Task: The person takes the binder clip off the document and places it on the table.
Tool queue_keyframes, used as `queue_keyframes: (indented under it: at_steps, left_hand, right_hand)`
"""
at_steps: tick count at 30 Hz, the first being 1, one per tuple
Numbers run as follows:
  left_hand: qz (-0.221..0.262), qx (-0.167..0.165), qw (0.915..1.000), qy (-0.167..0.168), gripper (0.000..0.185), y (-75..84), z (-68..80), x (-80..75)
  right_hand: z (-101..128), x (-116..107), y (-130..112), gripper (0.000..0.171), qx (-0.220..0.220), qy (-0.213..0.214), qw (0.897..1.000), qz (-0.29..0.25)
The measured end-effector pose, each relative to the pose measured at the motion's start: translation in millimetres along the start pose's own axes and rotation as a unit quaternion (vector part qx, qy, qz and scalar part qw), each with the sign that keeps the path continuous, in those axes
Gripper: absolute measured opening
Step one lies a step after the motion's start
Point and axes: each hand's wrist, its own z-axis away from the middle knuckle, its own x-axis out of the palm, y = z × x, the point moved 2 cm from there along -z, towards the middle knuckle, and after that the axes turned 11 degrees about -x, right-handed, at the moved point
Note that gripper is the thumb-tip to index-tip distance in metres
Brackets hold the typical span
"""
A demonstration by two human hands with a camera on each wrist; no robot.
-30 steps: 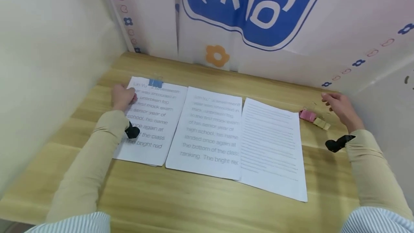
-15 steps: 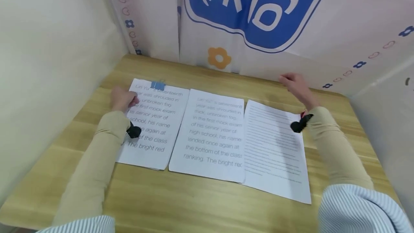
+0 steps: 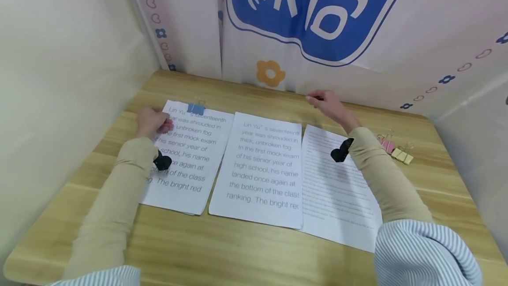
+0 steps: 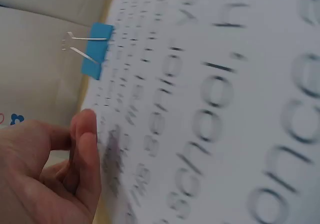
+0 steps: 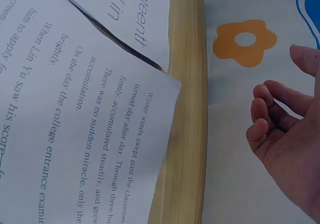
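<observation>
My left hand is at the left edge of a stack of printed sheets, fingers loosely curled and holding nothing. A blue binder clip grips that stack's top edge; the left wrist view shows the clip with its wire handles pointing away from the paper. Above the table's back part, past the top edges of the papers, my right hand hangs in the air. Its fingers are loosely bent with nothing between them, as the right wrist view shows of the hand.
A second large-print stack lies in the middle, overlapping a small-print sheet on its right. Pink and yellow binder clips lie beyond my right forearm. A printed white sheet with an orange flower hangs behind the table.
My right hand has swept left from beside the pink and yellow clips to above the table's back, behind the papers. The left hand has stayed at the left stack's edge.
</observation>
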Motion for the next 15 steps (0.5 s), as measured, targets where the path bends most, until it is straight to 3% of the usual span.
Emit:
queue_keyframes:
  at_steps: [3, 7, 11, 15]
  left_hand:
    - [0.011, -0.006, 0.9992, -0.037, 0.064, 9.4, -3.7, 2.6]
    - [0.068, -0.057, 0.9927, -0.082, 0.057, 17.4, -9.0, 6.0]
    - [0.13, -0.096, 0.9811, -0.105, 0.055, 21.2, -13.4, 8.6]
    - [0.154, -0.104, 0.9759, -0.115, 0.055, 22.1, -15.7, 11.8]
  right_hand:
    - [3.2, -0.3, 3.8, 0.045, -0.004, -0.002, 1.0, -0.003]
    - [7.1, -2.3, 10.2, 0.046, -0.004, 0.004, 1.0, -0.009]
    - [9.6, -5.0, 16.9, 0.047, -0.001, 0.01, 1.0, -0.015]
    - [11.2, -7.7, 22.8, 0.048, 0.007, 0.013, 1.0, -0.016]
